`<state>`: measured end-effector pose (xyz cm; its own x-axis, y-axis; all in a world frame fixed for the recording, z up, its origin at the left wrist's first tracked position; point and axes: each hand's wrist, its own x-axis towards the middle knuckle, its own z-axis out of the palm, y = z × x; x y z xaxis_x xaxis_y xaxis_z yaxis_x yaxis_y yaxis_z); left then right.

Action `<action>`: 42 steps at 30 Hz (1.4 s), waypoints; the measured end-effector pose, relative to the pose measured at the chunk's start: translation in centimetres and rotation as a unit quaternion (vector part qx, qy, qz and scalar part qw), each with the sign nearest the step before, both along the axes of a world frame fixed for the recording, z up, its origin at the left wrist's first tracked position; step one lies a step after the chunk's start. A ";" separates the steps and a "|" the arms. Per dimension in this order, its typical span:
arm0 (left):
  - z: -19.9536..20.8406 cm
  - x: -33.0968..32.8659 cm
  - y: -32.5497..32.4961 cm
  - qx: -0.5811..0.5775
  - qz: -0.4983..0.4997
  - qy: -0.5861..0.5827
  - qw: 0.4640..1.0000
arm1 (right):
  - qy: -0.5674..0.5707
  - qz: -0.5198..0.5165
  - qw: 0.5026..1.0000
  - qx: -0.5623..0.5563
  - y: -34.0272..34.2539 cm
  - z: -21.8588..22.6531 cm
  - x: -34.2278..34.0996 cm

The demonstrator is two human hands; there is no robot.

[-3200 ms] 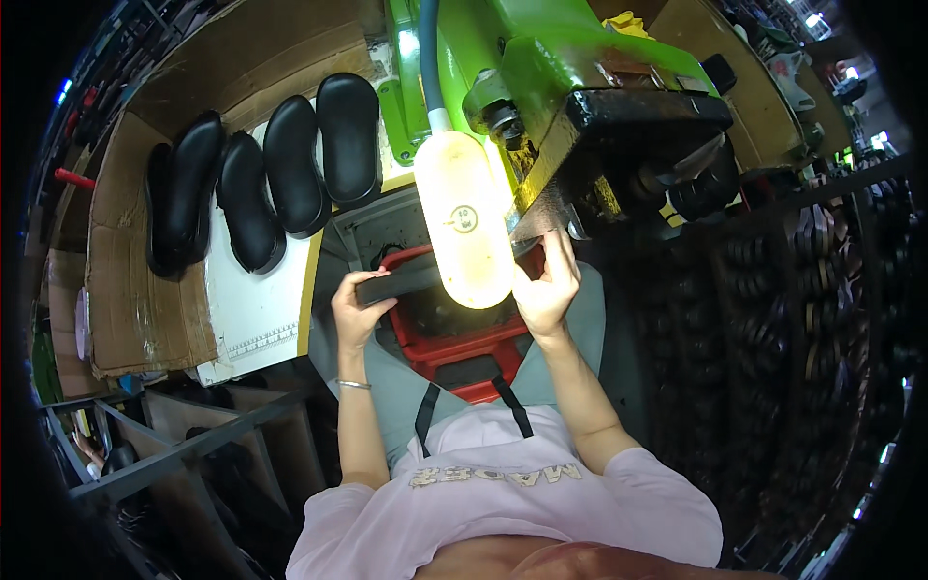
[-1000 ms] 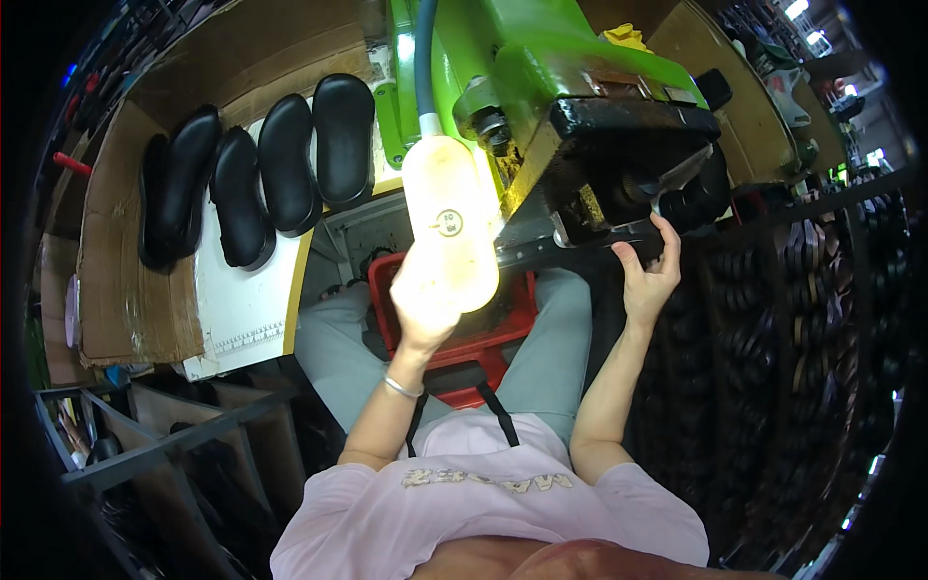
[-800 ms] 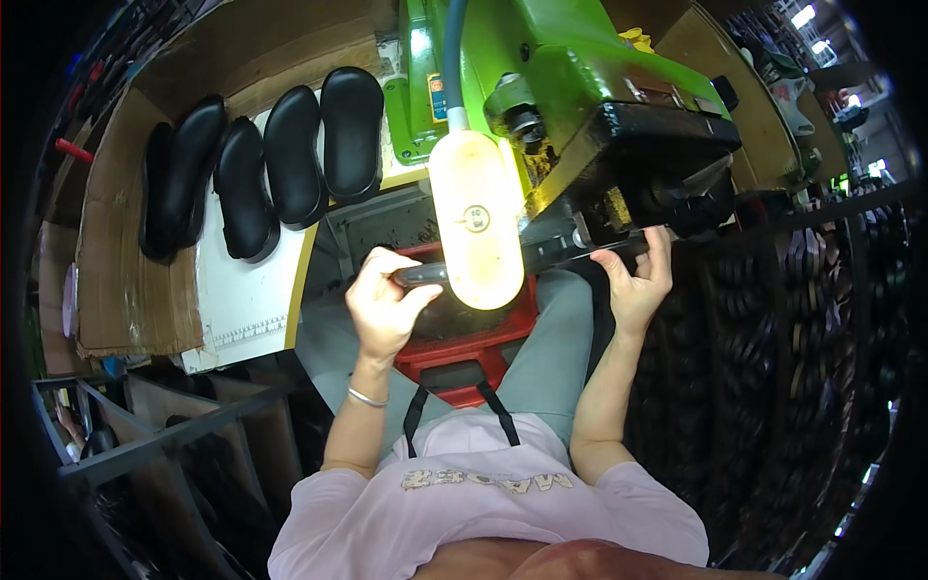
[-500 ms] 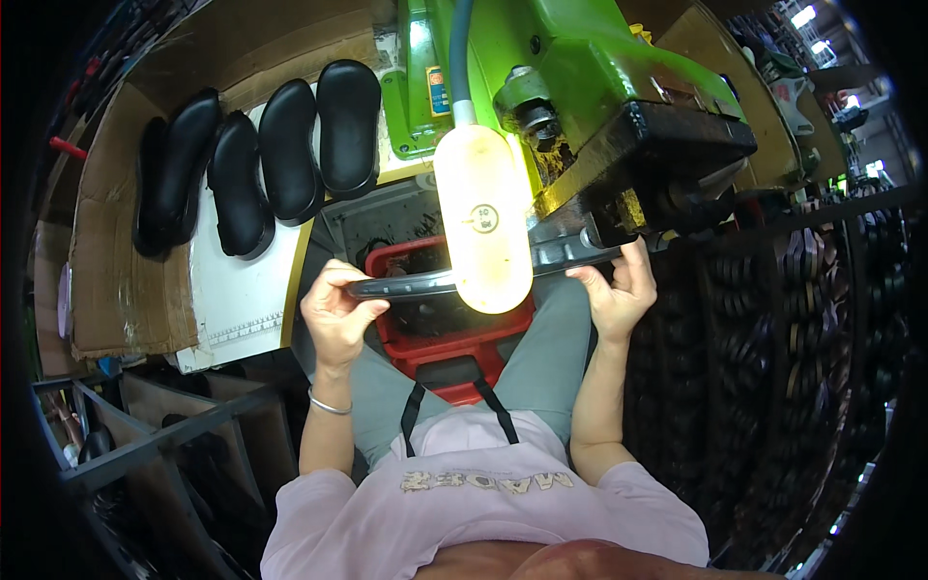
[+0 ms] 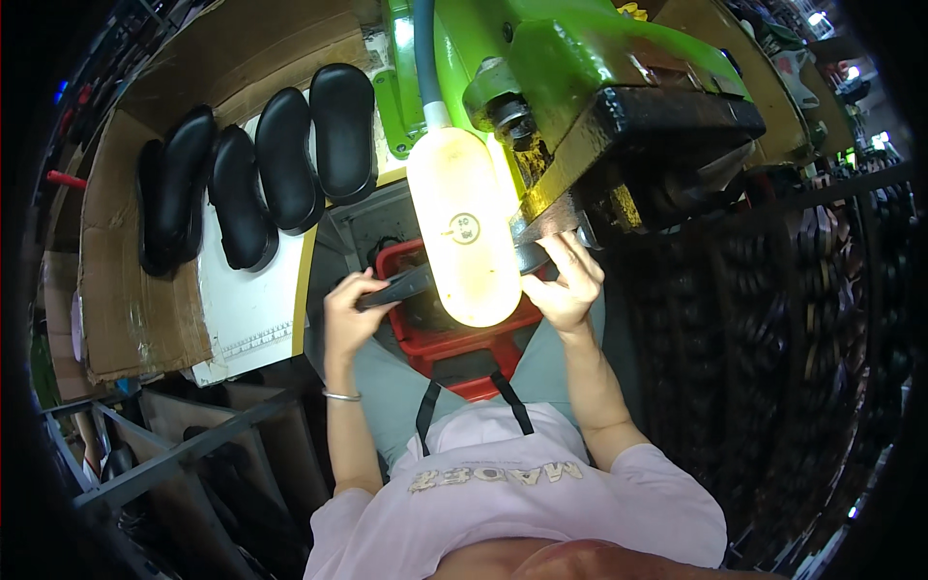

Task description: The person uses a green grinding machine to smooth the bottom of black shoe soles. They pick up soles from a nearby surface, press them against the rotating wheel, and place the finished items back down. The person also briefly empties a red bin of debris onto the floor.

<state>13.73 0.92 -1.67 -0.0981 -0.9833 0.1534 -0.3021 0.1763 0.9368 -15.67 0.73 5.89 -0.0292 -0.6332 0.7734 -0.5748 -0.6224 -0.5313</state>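
A black shoe sole [image 5: 410, 284], seen nearly edge-on, is held across the front of the green machine [image 5: 570, 58]. My left hand [image 5: 348, 315] pinches its left end between thumb and fingers. My right hand [image 5: 566, 285] is closed on its right end, close under the machine's dark metal head [image 5: 667, 130]. A bright oval lamp [image 5: 464, 232] covers the middle of the sole. Where the right end meets the machine is mostly hidden by my fingers and the head.
Several black soles [image 5: 343, 130] lie on a white board [image 5: 246, 309] at the left, bordered by cardboard [image 5: 140, 319]. A red bin [image 5: 454, 358] with dark scraps stands between my knees. Metal racks [image 5: 193, 454] are at lower left; shelves of footwear [image 5: 764, 329] line the right.
My right hand has moved left and the sole has turned, so less of it shows. My left hand has shifted slightly right. The whole view has also shifted a little.
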 end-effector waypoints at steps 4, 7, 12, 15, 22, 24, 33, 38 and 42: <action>4.7 -6.7 -0.2 -0.150 -0.008 -0.113 0.982 | -0.011 -0.021 0.999 -0.022 0.3 0.1 -0.5; 8.8 -8.3 -0.2 -0.218 -0.019 -0.155 0.964 | -0.156 0.024 0.987 0.015 0.5 -1.4 -2.5; 12.0 -10.4 0.5 -0.275 -0.023 -0.201 0.940 | -0.301 0.116 0.945 0.051 0.1 -2.8 -4.5; 12.2 -10.5 -0.1 -0.304 -0.029 -0.181 0.935 | -0.334 0.118 0.933 0.066 0.0 -2.7 -4.3; 11.3 -7.7 0.0 -0.242 -0.016 -0.192 0.951 | -0.349 0.118 0.922 0.124 0.3 -3.4 -2.0; 10.6 -7.4 -0.2 -0.241 0.015 -0.175 0.955 | -0.339 0.138 0.924 0.110 0.3 -3.9 -1.2; 6.6 -8.9 -0.4 -0.182 0.012 -0.120 0.976 | -0.150 0.099 0.982 0.049 -0.3 -2.8 0.0; 3.4 -12.4 -1.2 -0.222 -0.029 0.023 0.974 | -0.287 0.096 0.948 0.099 -0.4 -2.9 0.3; 0.6 -14.7 -0.3 0.048 0.063 0.348 0.934 | -0.306 0.147 0.918 0.202 -2.1 -7.7 -1.6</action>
